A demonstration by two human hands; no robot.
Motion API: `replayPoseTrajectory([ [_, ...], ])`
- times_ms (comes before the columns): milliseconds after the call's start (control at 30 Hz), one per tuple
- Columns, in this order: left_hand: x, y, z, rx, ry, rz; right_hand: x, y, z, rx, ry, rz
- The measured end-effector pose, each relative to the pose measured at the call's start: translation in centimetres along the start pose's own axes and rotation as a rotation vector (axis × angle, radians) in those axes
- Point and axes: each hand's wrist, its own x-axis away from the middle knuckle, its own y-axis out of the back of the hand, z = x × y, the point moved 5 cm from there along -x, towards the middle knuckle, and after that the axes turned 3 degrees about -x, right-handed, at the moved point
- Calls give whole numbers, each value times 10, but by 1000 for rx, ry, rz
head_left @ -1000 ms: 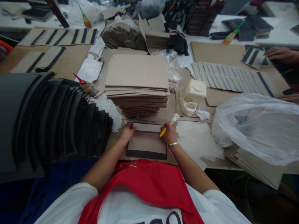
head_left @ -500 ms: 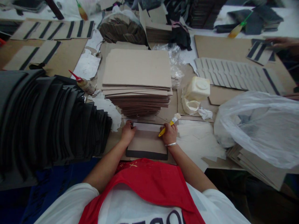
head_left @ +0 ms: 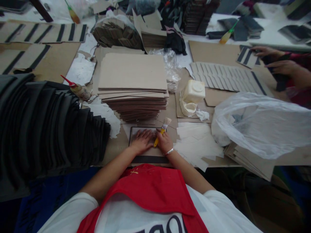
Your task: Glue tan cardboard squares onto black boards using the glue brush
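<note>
Left hand [head_left: 142, 142] flat, palm down — right hand [head_left: 165, 142] closed, just beside it; forearms [head_left: 111, 170] converge from the near side.

- Rests the left hand [head_left: 142, 141] palm-down on a dark-edged beige board [head_left: 150, 159].
- Grips a yellow-handled brush [head_left: 162, 132] in the right hand [head_left: 166, 143], at the board's right side.
- Faces a stack of beige sheets [head_left: 133, 72] beyond the board.
- Has dark sheets [head_left: 60, 124] piled at left, near a red-tipped bottle [head_left: 82, 92].
- Shows white paper pieces [head_left: 194, 140], a cream container [head_left: 194, 91] and a clear bag [head_left: 264, 127] at right.
- Includes another person's hands [head_left: 286, 67] near striped pieces [head_left: 247, 57].
</note>
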Motion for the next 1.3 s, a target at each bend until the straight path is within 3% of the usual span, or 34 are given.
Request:
replayPoseTrajectory([
  [100,9,-5,6,-31,56,46,5,-5,0,36,26,28],
  [267,37,-1,31,-118,277,-43,5,0,-17,113,25,12],
  [467,54,-3,19,-124,329,-150,2,6,-19,189,109,3],
  [567,58,-1,18,-123,360,-188,10,22,-31,215,117,-17],
  [700,54,6,10,-124,276,-259,41,68,-75,353,-21,-56],
  [800,31,9,-13,-96,98,-254,63,101,-106,486,-175,-67],
  [867,9,7,-30,-65,15,-191,67,110,-110,498,-231,-85],
  [933,-11,1,-42,-32,4,-91,59,102,-97,403,-213,-104],
  [1033,-28,-10,-51,2,51,14,35,67,-56,134,-98,-81],
  [1167,-26,-13,-51,29,49,12,11,16,-10,-79,-19,5],
  [1300,-14,-8,-31,30,128,27,9,-1,-7,-67,-27,26],
])
